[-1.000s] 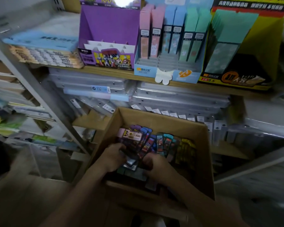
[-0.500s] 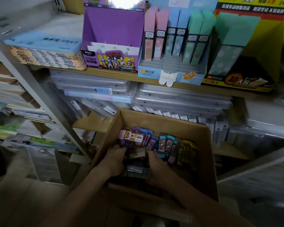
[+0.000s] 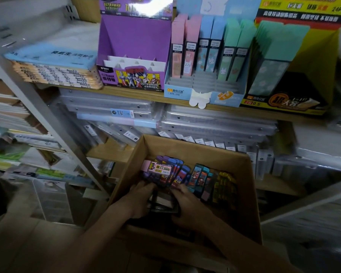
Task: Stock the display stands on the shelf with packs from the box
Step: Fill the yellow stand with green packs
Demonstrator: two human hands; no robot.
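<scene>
Fingers [image 3: 147, 186] of the left hand [image 3: 137, 200] and of the right hand [image 3: 187, 206] curl round a dark stack of packs [image 3: 162, 202], gripping it from either side inside the cardboard box [image 3: 242, 196]. Both forearms enter from the near edge. Just beyond the fingertips stand rows of purple packs [image 3: 166, 174], teal packs [image 3: 200, 177] and yellow packs [image 3: 225, 183]; a pink label [image 3: 159, 168] on the leftmost row reads "200".

On the wooden shelf [image 3: 130, 93], farther off, are three stands:
- A purple display stand [image 3: 134, 40] at left, printed "ULTRAMAN HEROES" and "M&G".
- A blue display stand [image 3: 236, 95] to its right, marked "MPR-2081", holding pink, blue and green lead packs [image 3: 205, 46] labelled "2B/0.5".
- A yellow display stand [image 3: 323, 62] at far right, reading "24PCS" and "2B 0.5".

Print on the gripped stack is too dark to read, and the hands hide its sides.
</scene>
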